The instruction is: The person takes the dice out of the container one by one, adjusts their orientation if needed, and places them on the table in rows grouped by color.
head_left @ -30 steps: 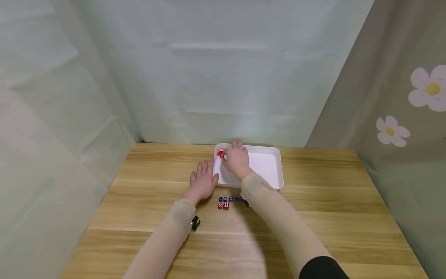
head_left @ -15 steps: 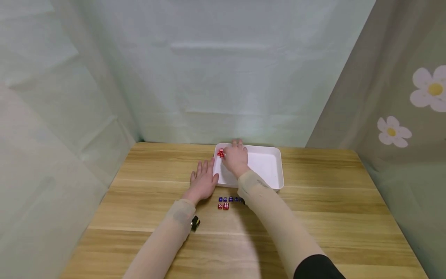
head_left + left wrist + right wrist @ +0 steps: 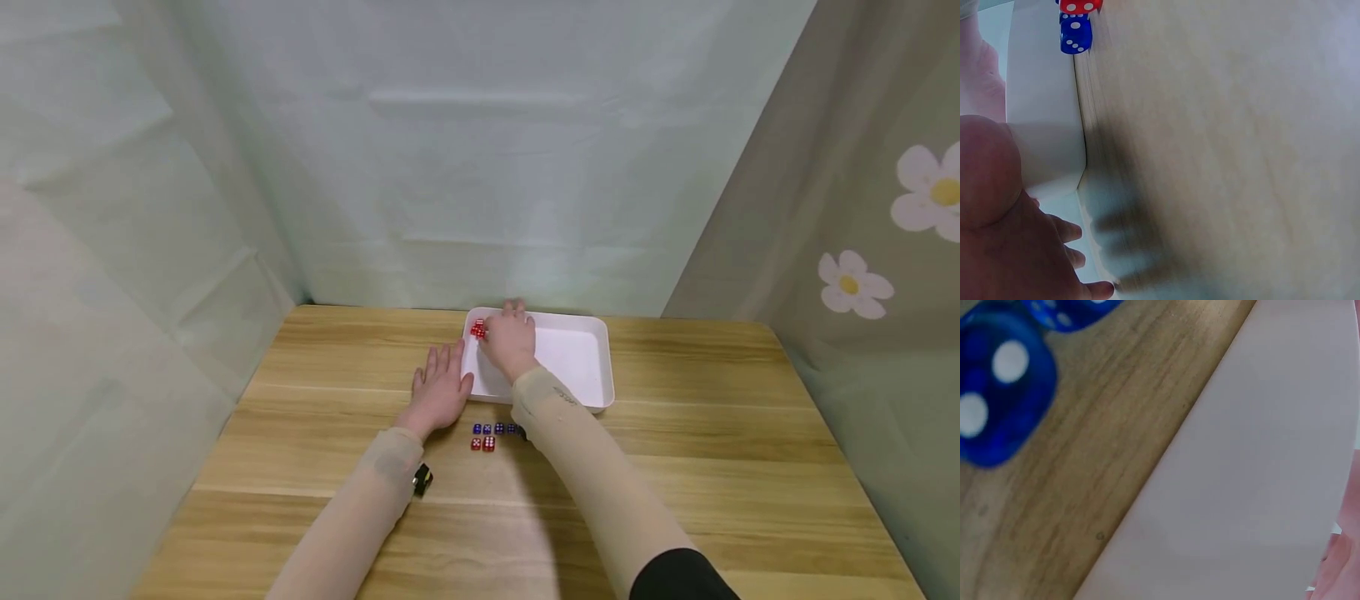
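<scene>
A shallow white tray [image 3: 573, 358] stands at the back of the table, and a small cluster of red dice [image 3: 477, 330] lies in its far left corner. My right hand [image 3: 512, 343] reaches into the tray, thumb and index finger right at these dice, the other fingers stretched toward the far rim. I cannot tell whether a die is between the fingertips. My left hand [image 3: 437, 400] rests beside the tray's left wall with its fingers spread. In front of the tray sits a row of blue dice [image 3: 487, 429], with two red dice [image 3: 482, 444] nearer me.
The wooden table [image 3: 712, 467] extends around the tray on both sides. A pale curtain [image 3: 487, 167] hangs close behind its back edge. In the right wrist view, a large blurred blue die [image 3: 1007, 381] lies near the tray's outer wall [image 3: 1229, 462].
My right forearm has shifted slightly left, covering the right end of the blue row. Its hand stays by the red dice in the tray, and my left hand keeps its place.
</scene>
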{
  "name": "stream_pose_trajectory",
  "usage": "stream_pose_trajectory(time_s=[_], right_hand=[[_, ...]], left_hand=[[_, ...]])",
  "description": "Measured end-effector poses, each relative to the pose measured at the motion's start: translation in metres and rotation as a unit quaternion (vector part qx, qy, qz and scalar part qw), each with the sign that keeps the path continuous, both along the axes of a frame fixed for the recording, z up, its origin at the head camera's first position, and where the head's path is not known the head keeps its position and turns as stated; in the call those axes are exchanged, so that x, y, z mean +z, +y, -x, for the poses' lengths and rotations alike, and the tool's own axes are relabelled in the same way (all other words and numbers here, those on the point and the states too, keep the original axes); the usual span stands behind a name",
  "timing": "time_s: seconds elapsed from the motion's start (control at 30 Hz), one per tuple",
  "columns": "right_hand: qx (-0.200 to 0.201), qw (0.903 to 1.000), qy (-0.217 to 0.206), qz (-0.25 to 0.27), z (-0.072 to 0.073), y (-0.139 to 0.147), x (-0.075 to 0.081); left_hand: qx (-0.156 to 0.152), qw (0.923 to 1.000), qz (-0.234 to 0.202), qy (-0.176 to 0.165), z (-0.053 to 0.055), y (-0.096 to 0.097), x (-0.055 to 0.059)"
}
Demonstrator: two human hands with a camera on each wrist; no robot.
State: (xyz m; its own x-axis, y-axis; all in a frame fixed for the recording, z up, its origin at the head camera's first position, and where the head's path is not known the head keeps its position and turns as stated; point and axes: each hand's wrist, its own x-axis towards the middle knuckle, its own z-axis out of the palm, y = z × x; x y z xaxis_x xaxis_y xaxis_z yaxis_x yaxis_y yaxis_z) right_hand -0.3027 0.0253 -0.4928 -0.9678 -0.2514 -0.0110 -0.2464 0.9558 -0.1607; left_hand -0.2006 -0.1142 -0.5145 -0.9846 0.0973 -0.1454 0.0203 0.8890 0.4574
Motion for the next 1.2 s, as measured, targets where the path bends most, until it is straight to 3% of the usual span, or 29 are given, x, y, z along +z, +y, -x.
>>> stream_pose_trajectory(time_s=[0.6,1.2], right_hand=[[-0.011,0.9998,-0.007,-0.013,0.003,-0.005,-0.002],[0.001,0.9999,0.01,0.011,-0.002,-0.011,0.0]], left_hand=[[-0.004,1.0,0.0,0.004,0.001,-0.001,-0.001],[-0.005,1.0,-0.003,0.003,0.0,0.0,0.0]])
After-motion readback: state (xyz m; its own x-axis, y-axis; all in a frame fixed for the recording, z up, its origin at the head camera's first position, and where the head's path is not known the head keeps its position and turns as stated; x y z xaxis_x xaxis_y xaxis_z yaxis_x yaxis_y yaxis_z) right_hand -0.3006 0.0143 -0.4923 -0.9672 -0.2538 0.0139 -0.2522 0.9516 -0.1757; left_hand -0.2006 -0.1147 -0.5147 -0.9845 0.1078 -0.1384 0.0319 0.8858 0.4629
